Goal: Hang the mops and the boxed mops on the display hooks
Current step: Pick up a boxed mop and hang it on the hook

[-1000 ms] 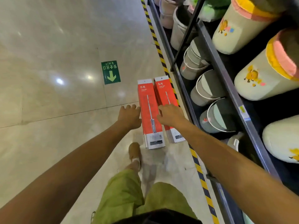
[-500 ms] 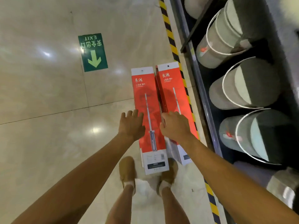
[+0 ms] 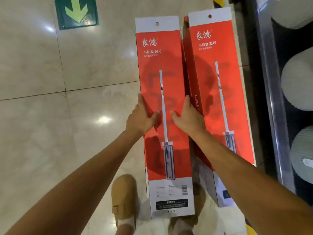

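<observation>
1. Nearest, a tan shoe [image 3: 124, 199] stands on the glossy tiled floor [image 3: 42, 124], just left of the near end of the left boxed mop [image 3: 162, 92].
2. The left boxed mop is a long red carton with its long axis running near to far. Its white label end is near, and its white hang tab with a punched hole points far.
3. The left hand [image 3: 141, 117] grips the left long edge of this box about halfway along, thumb on the red face and fingers wrapped around the side.
4. The right hand [image 3: 187, 116] grips the opposite long edge at the same level, thumb on the face, so the box lies between the two hands.
5. The right boxed mop [image 3: 218, 92] lies just beside it on the right, parallel, with its hang tab also far. The right forearm crosses over its near part; neither hand holds it.
6. Right of that box runs a dark shelf [image 3: 272, 99] carrying pale round containers [image 3: 298, 78].
7. Farthest left, a green exit arrow sign [image 3: 77, 12] is set on the floor.
</observation>
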Available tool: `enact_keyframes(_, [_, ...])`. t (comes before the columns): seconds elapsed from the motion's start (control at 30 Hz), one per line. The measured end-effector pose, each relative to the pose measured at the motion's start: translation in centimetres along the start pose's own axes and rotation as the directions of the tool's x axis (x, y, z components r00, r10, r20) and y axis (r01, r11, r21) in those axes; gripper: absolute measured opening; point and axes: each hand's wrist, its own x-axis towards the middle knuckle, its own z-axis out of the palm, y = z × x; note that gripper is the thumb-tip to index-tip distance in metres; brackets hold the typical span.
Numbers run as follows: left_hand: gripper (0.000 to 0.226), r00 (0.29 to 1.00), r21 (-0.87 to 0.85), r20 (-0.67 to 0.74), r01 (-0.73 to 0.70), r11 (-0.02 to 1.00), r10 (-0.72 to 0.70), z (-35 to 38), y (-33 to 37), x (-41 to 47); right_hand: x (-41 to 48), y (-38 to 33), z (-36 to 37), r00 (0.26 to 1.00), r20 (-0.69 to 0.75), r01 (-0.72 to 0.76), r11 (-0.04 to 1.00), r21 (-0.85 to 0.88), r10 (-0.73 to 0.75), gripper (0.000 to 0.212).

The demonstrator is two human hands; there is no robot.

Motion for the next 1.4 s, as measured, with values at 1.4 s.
enact_keyframes(1.4, [0.115,0.95,-0.571,0.142,-0.15,0.807,0.277,-28.2,25.9,-29.2,-31.4,-10.0,-32.4,0.978,-0.203,0.19,0.196,0.962,0.05,0.063])
